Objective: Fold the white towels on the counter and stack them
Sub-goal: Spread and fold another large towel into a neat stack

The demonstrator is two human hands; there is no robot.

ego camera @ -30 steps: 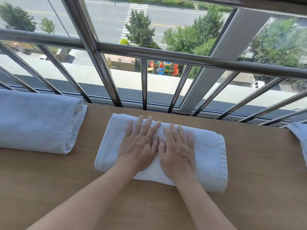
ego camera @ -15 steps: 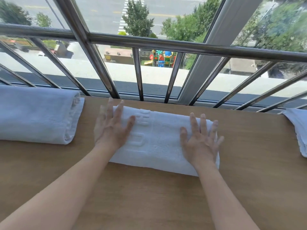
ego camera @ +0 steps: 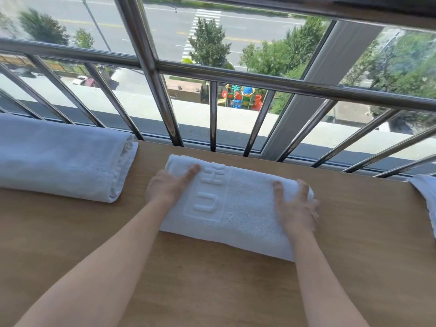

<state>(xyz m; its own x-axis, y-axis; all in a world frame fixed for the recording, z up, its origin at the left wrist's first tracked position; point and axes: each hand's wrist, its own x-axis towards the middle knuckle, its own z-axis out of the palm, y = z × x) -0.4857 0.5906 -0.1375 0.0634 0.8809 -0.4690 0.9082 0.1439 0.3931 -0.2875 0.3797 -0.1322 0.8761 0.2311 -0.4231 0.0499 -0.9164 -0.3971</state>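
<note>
A folded white towel (ego camera: pixel 238 208) with embossed letters lies across the middle of the wooden counter (ego camera: pixel 212 291). My left hand (ego camera: pixel 168 186) clasps its left end, thumb on top and fingers curled around the edge. At the right end, my right hand (ego camera: pixel 295 205) does the same, slightly blurred, with fingers wrapped over the end. A larger folded white towel (ego camera: pixel 61 159) rests at the left of the counter. The corner of another white towel (ego camera: pixel 425 197) shows at the right edge.
Metal window bars (ego camera: pixel 212 123) and a horizontal rail (ego camera: pixel 259 79) stand directly behind the counter's far edge. Bare wood lies between the towels and toward me.
My hands slid apart from the towel's middle to its two ends, and their fingers have curled around those ends. The towel has barely shifted.
</note>
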